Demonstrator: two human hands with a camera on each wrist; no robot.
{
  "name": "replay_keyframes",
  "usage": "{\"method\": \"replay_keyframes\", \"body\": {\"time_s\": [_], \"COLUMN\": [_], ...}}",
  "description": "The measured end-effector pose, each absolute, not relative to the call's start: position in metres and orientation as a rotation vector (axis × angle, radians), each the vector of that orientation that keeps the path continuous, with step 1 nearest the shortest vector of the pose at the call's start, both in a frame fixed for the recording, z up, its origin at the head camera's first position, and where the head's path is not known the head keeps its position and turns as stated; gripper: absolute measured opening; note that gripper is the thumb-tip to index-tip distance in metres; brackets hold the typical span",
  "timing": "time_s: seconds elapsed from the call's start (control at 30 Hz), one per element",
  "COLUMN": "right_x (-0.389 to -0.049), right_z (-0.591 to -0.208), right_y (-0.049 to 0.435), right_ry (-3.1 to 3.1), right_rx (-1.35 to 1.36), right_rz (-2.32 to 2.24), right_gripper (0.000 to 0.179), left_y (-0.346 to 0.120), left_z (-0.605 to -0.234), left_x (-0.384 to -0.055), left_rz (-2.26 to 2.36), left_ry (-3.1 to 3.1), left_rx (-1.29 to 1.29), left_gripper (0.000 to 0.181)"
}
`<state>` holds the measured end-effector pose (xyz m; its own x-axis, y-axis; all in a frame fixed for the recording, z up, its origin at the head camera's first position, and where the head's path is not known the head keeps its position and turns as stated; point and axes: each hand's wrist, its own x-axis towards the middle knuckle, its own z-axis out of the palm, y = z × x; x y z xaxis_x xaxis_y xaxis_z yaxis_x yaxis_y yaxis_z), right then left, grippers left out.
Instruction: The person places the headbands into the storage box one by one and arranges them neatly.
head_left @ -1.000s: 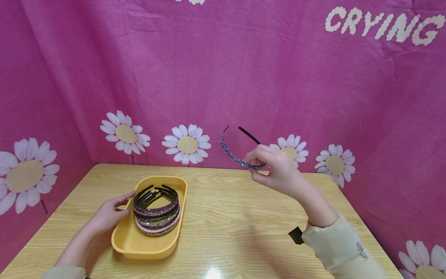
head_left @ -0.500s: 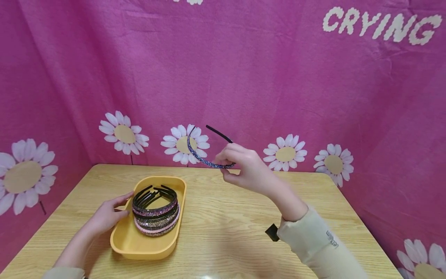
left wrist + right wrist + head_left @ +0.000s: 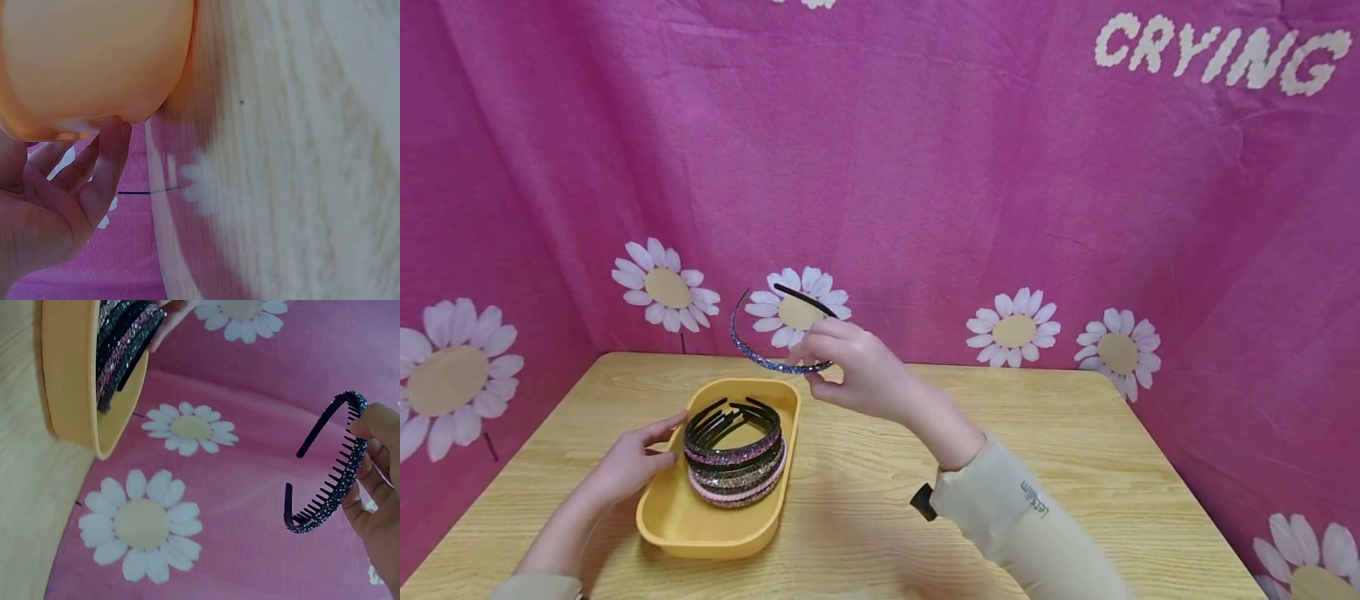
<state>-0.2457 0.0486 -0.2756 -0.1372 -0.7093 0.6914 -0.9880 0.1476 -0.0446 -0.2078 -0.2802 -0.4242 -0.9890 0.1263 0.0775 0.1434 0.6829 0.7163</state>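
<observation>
A thin headband (image 3: 767,360) with blue glitter and black ends is pinched in my right hand (image 3: 868,371). It is held in the air above the far right corner of a yellow tray (image 3: 707,529). In the right wrist view the headband (image 3: 340,481) shows small comb teeth along its inner side. Several stacked headbands (image 3: 735,458), black, pink and glittery, lie inside the tray. My left hand (image 3: 625,467) holds the tray's left side, thumb at the rim. Fingers of the left hand (image 3: 69,200) touch the outer wall in the left wrist view.
The tray stands on the left part of a wood-grain table (image 3: 1000,467). A pink cloth (image 3: 910,167) with white daisies hangs behind and at both sides of the table.
My right hand has moved left with the blue headband, from right of centre to near the tray's far edge, ending slightly lower. My left hand and the tray stay in place.
</observation>
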Motion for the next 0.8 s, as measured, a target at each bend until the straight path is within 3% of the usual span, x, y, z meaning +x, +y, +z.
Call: {"method": "replay_keyframes", "body": {"time_s": [0.8], "right_x": [-0.262], "right_z": [-0.345], "right_y": [-0.011], "right_ry": [-2.265], "right_rx": [1.685], "right_rz": [0.686], "right_gripper": [0.02], "left_y": [-0.279], "left_z": [-0.424], "left_x": [-0.207], "left_rz": [-1.208], "left_ry": [-2.842], "left_rx": [-0.253], "left_gripper": [0.057]}}
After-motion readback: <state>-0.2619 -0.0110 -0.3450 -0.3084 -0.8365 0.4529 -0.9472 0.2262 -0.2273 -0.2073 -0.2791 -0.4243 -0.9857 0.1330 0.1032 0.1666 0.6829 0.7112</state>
